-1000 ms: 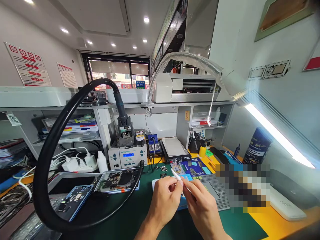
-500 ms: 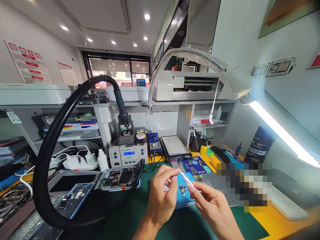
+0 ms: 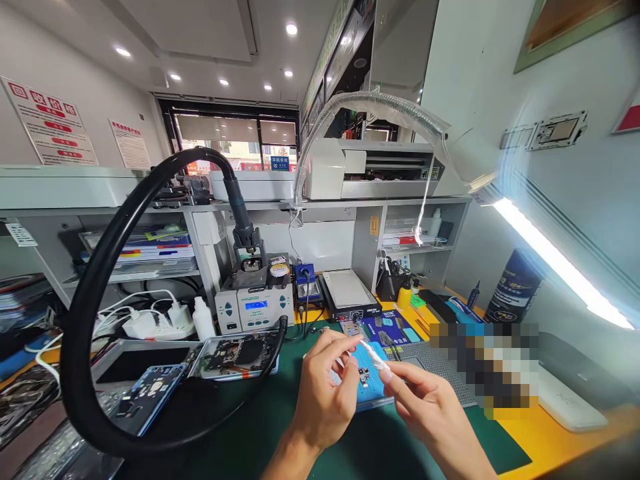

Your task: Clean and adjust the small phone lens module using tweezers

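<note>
My left hand and my right hand are raised together over the green mat. Between their fingertips is a slim white stick-like tool; my right fingers pinch its lower end, and my left thumb and fingers curl near its upper tip. Just behind the hands lies a blue holder with a small board on it.
A thick black hose loops from the rework station across the left. An opened phone and a blue phone back lie left. A grey perforated pad, hot plate and dark canister stand right.
Both hands rose a little and drew apart, uncovering the blue holder. The white tool tilted from pointing up-left to lying between the fingertips.
</note>
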`<action>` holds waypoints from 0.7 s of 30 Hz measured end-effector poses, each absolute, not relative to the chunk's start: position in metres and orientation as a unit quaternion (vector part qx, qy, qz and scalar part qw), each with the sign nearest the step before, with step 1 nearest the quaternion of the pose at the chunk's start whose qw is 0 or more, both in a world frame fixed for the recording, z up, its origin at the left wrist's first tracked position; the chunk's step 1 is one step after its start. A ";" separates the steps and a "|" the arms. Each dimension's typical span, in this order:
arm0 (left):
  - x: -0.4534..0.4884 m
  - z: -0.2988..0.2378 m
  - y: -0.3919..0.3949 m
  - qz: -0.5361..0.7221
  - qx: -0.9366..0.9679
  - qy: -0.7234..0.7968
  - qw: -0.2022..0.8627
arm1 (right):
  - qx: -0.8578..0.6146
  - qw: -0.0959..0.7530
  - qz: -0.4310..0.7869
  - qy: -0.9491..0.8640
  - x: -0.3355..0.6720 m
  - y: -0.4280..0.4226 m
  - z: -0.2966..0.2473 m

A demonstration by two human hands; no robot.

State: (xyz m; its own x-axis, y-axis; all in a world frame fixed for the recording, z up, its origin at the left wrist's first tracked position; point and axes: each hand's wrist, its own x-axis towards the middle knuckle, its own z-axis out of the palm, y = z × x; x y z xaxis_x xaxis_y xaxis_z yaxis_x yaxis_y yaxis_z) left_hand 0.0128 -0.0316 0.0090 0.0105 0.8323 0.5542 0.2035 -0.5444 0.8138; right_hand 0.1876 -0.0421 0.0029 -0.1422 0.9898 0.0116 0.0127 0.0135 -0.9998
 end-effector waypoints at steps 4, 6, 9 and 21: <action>0.010 0.008 -0.025 0.573 0.647 0.427 0.267 | -0.484 0.476 0.502 -0.536 0.220 -0.036 0.008; 0.006 0.007 -0.021 0.543 0.652 0.460 0.262 | -0.508 0.466 0.472 -0.550 0.239 -0.034 0.008; 0.001 0.003 -0.016 0.451 0.700 0.504 0.229 | -0.537 0.436 0.459 -0.558 0.261 -0.035 0.002; 0.018 -0.020 -0.006 0.274 0.761 0.564 0.165 | -0.498 0.519 0.483 -0.500 0.257 -0.060 -0.028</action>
